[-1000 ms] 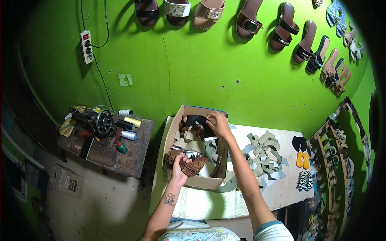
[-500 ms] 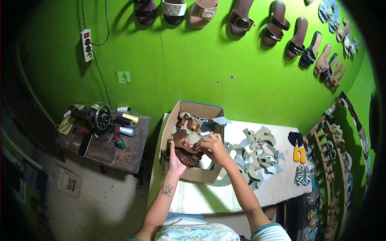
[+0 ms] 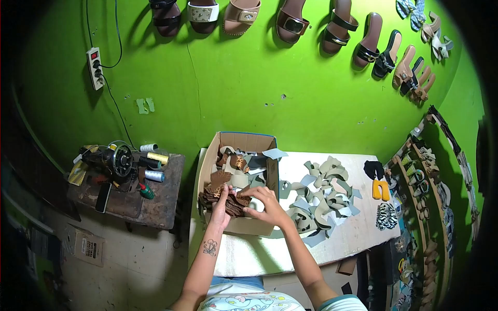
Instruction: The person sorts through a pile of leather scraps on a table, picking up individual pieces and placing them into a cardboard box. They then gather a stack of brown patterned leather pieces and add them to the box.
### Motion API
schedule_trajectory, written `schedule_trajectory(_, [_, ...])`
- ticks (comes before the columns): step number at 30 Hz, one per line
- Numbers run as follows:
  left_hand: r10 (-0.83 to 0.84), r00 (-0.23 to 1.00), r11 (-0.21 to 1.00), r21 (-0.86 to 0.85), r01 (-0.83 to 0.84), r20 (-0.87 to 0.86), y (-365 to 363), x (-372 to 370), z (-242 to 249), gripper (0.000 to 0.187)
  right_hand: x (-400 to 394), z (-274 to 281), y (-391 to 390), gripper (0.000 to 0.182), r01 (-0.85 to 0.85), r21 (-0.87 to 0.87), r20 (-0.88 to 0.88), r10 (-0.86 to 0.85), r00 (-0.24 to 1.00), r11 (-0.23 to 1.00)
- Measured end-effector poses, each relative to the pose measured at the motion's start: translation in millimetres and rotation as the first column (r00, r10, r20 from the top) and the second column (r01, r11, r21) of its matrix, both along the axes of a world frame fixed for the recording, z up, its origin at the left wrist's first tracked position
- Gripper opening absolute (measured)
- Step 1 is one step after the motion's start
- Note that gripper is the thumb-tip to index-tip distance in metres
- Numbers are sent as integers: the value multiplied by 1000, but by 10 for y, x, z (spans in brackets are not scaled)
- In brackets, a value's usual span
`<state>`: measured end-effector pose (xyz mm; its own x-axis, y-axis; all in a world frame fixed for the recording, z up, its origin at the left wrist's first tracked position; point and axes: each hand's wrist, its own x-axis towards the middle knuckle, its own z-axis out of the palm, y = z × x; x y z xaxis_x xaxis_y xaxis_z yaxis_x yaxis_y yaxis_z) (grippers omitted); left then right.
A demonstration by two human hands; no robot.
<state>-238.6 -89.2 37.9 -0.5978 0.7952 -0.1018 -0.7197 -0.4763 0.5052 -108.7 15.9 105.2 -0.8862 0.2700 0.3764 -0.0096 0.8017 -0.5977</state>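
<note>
An open cardboard box (image 3: 273, 207) on the white table holds many cut scraps in brown, grey, cream and leopard print. At its near left side, my left hand (image 3: 220, 211) grips a thick bundle of brown leather-like pieces (image 3: 212, 196), thumb on top; its other fingers are mostly hidden. My right hand (image 3: 265, 206) reaches in from the right, its bent fingertips and thumb at the bundle's right edge. Beyond the bundle lie a pale cream scrap (image 3: 239, 180) and a leopard-print scrap (image 3: 239, 164).
Grey-green offcuts (image 3: 324, 197) lie heaped on the table (image 3: 249, 259), right of the box. Black, yellow and zebra-patterned pieces (image 3: 386, 216) sit at its right end. A sewing machine (image 3: 120, 160) and thread spools stand on the left table. Sandals hang on the green wall; a shoe rack (image 3: 415, 192) is right.
My left hand has gone from palm up under a brown piece to gripping the brown bundle, thumb on top. My right hand has lowered slightly to the bundle's edge. The whole view has shifted.
</note>
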Motion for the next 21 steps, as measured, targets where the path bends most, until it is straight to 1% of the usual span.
schedule_trajectory(1, [-1, 1000, 999, -53, 0, -31, -1, 12, 8, 27, 2, 31, -24, 33, 3, 8, -8, -3, 1000, 1000])
schedule_trajectory(2, [-5, 998, 994, -109, -1, -61, -15, 34, 8, 28, -23, 10, -55, 29, 31, 38, -25, -30, 999, 999])
schedule_trajectory(3, [-5, 998, 993, -117, -2, -56, -19, 50, 3, 28, -42, -53, -64, 29, 30, 30, -20, -29, 999, 999])
schedule_trajectory(5, [53, 998, 997, -60, -52, 17, 2, 75, 4, 32, -98, -175, -50, 22, 45, 128, -44, -40, 998, 991])
schedule_trajectory(6, [51, 999, 999, -19, -51, -16, 3, 63, -30, 35, -111, -180, -68, 16, 49, 96, -60, -44, 997, 994])
schedule_trajectory(7, [56, 998, 998, -7, -56, -22, -9, 37, -52, 35, -125, -177, -63, 16, 45, 107, -66, -38, 997, 993])
schedule_trajectory(8, [75, 997, 996, -45, -76, -20, -31, 5, -77, 34, -139, -176, -54, 16, 23, 86, -39, -19, 999, 996])
schedule_trajectory(9, [95, 995, 992, -85, -96, -17, -46, -6, 3, 34, -161, -160, -40, 16, 0, 62, -9, 1, 1000, 998])
schedule_trajectory(10, [132, 991, 958, -254, -133, -21, -67, 18, 170, 24, -184, -102, -12, 16, -44, 83, 0, 44, 999, 996])
schedule_trajectory(11, [140, 990, 958, -251, -140, -20, -61, -50, 158, 24, -244, -94, 51, 16, -52, 86, 1, 52, 999, 995])
schedule_trajectory(12, [117, 993, 991, -70, -116, 8, -79, -133, 94, 22, -334, -128, 140, 17, -41, -34, -4, 41, 999, 999])
schedule_trajectory(13, [90, 995, 990, 109, -93, 32, -113, -172, 103, 21, -426, -155, 210, 19, -29, -159, -4, 29, 1000, 987])
schedule_trajectory(14, [178, 982, 984, 19, -180, 61, -93, -190, 112, 25, -526, -172, 286, 24, 50, -112, -4, -50, 999, 992])
schedule_trajectory(15, [183, 981, 983, 15, -185, 62, -122, -183, 68, 25, -651, -227, 406, 28, 91, -80, -11, -93, 996, 993])
schedule_trajectory(16, [163, 983, 986, 14, -165, 83, -119, -187, 5, 24, -838, -442, 593, 32, 146, -66, -39, -149, 988, 987])
schedule_trajectory(17, [145, 984, 989, 18, -148, 100, -106, -220, -38, 24, -1010, -521, 731, 32, 142, -62, -49, -145, 988, 988])
schedule_trajectory(18, [105, 983, 993, 42, -113, 149, -94, -205, -84, 25, -1153, -593, 810, 36, 265, 67, -35, -263, 964, 962])
schedule_trajectory(19, [119, 980, 990, 61, -130, 159, -54, -191, -105, 25, -1240, -694, 840, 40, 380, 193, -32, -381, 924, 905])
schedule_trajectory(20, [109, 981, 993, 32, -116, 160, -48, -204, -107, 26, -1332, -768, 877, 40, 380, 193, -41, -380, 924, 904])
schedule_trajectory(21, [101, 982, 995, 11, -104, 157, -25, -226, -87, 27, -1440, -749, 903, 42, 434, 252, 20, -453, 891, 865])
